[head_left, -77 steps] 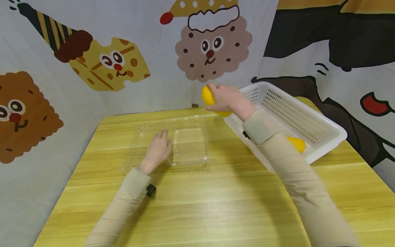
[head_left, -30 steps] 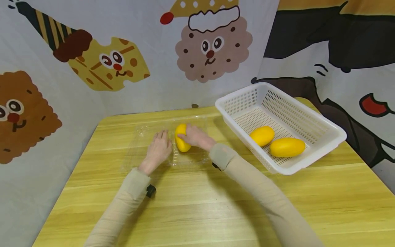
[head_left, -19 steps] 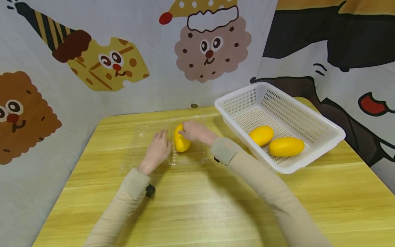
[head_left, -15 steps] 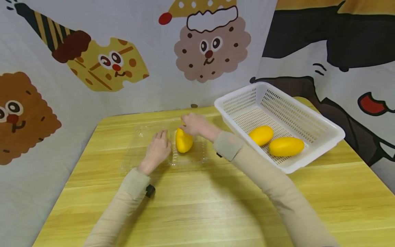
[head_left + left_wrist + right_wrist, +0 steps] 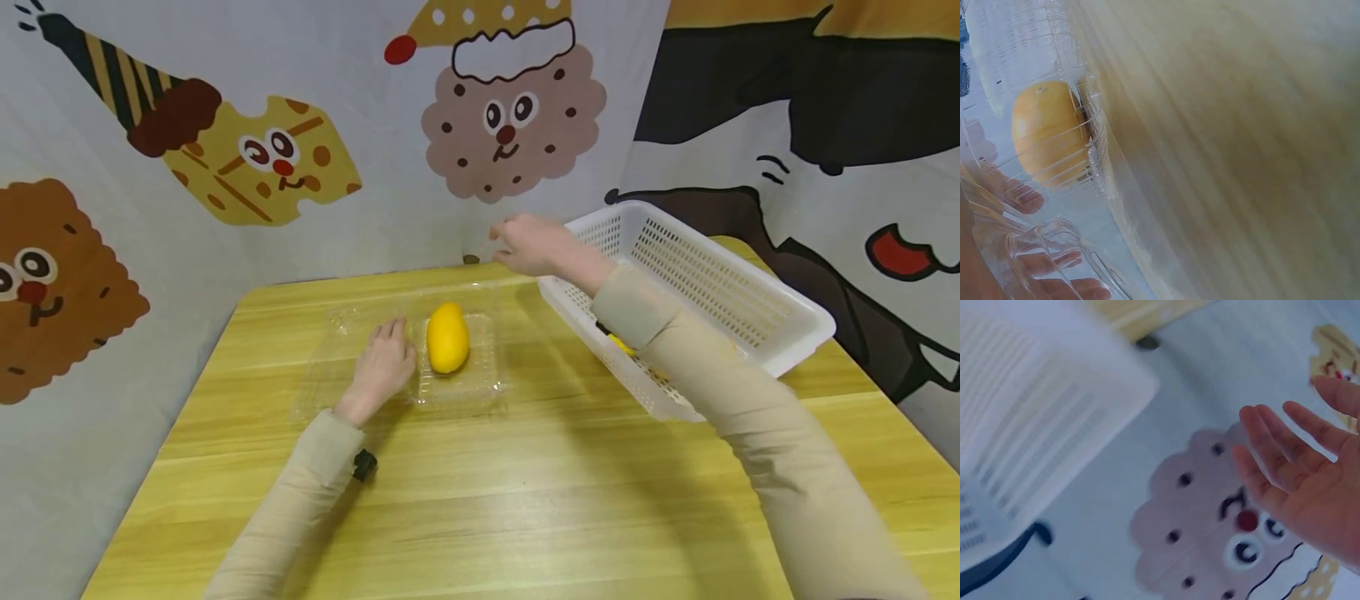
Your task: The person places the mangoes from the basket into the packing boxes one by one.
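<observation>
A yellow mango (image 5: 447, 337) lies lengthwise in the right half of a clear plastic clamshell box (image 5: 483, 392) that is spread out on the table. My left hand (image 5: 384, 362) holds the box at its middle ridge, just left of the mango. Through the plastic in the left wrist view, the thumb and fingertips (image 5: 1032, 203) show on either side of a clear ridge. My right hand (image 5: 536, 244) is raised by the back left corner of the white basket (image 5: 806, 321), holding nothing. Its fingers are loosely spread in the right wrist view.
A bit of yellow fruit (image 5: 621, 344) shows in the basket; the right sleeve (image 5: 720, 383) hides most of its contents. The wooden table (image 5: 480, 500) reaches back to a cloth wall (image 5: 390, 233) printed with cartoon cookies.
My right hand brought a mango from the basket into the box's right half, let go of it, and moved back up and right towards the basket. My left hand stayed in place.
</observation>
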Motion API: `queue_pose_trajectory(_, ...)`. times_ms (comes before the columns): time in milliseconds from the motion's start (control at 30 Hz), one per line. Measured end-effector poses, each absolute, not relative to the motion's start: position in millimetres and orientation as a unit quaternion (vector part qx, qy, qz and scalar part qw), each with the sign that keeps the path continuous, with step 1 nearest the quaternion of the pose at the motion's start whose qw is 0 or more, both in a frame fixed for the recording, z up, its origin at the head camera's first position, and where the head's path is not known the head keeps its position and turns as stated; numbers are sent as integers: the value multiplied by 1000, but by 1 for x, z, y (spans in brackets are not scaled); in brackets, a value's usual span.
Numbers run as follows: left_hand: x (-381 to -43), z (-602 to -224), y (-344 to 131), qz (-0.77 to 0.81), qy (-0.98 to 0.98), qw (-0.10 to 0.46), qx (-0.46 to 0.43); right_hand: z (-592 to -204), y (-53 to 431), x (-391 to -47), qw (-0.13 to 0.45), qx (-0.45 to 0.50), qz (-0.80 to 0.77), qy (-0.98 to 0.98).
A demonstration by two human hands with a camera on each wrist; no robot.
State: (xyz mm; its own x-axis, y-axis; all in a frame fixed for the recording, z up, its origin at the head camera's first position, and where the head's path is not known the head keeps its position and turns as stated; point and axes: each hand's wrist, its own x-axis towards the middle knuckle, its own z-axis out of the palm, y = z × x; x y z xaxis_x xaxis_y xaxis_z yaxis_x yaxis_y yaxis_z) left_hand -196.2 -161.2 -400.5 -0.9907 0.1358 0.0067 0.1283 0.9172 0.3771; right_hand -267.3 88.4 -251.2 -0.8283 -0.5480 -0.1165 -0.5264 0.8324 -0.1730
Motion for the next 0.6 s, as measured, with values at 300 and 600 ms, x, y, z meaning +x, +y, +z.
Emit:
queue_pose_trajectory(300, -196, -400, -162, 192, 979, 14, 63, -266, 160, -279, 95, -285, -70, 951)
queue_pose_trajectory(600, -198, -403, -161, 191, 980, 13, 57, -285, 212, -275, 166, -292, -51, 941)
